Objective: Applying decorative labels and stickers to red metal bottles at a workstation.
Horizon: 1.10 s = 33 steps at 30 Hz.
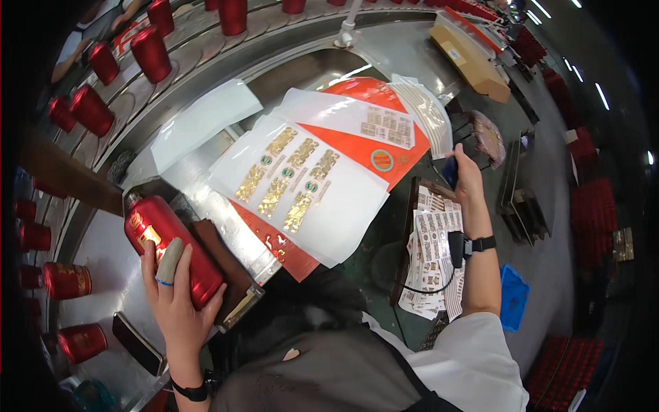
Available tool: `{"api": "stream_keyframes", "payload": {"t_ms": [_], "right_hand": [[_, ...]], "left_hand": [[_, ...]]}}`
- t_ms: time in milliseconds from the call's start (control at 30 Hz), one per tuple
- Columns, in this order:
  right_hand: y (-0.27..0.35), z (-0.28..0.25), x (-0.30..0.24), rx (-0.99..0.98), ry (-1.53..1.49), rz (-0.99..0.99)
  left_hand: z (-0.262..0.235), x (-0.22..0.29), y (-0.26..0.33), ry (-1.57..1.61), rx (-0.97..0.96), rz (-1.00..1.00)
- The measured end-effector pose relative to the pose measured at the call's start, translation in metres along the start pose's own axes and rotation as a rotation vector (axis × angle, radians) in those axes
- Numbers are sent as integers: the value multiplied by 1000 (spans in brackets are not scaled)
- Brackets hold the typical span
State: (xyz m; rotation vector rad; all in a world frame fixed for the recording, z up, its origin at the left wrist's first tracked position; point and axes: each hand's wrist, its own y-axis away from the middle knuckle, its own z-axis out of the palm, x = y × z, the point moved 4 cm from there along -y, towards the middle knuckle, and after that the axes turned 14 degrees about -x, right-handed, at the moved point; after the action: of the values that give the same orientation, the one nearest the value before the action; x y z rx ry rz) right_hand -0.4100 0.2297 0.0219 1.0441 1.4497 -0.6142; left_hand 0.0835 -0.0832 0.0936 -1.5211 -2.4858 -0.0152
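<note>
Red bottle (199,271) lies slantwise at the near left, just beside a brown rest (230,268), its gold marking partly covered by the left hand (180,312). To its right, a white sheet (347,220) bearing three gold sticker columns overlaps an orange-red sheet (405,168); farther right, one dark tray (435,188) carries several sticker sheets (436,240). One phone (137,343) lies at the near left, two red containers (66,280) near it; one blue bin (513,299) sits on the right. The left hand's fingers spread around the bottle, one wearing a pale cover (169,261); the right hand (467,175) curls its fingers on one dark blue item (450,172), kind unclear
</note>
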Motion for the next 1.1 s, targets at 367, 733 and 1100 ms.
{"api": "stream_keyframes", "payload": {"t_ms": [367, 733, 1100], "right_hand": [[43, 194, -56, -552, 801, -199], [-5, 241, -54, -581, 1142, -138], [6, 241, -73, -489, 1063, -327]], "left_hand": [[17, -14, 26, 242, 145, -149], [19, -33, 69, 264, 189, -240], [13, -37, 71, 255, 227, -181]]}}
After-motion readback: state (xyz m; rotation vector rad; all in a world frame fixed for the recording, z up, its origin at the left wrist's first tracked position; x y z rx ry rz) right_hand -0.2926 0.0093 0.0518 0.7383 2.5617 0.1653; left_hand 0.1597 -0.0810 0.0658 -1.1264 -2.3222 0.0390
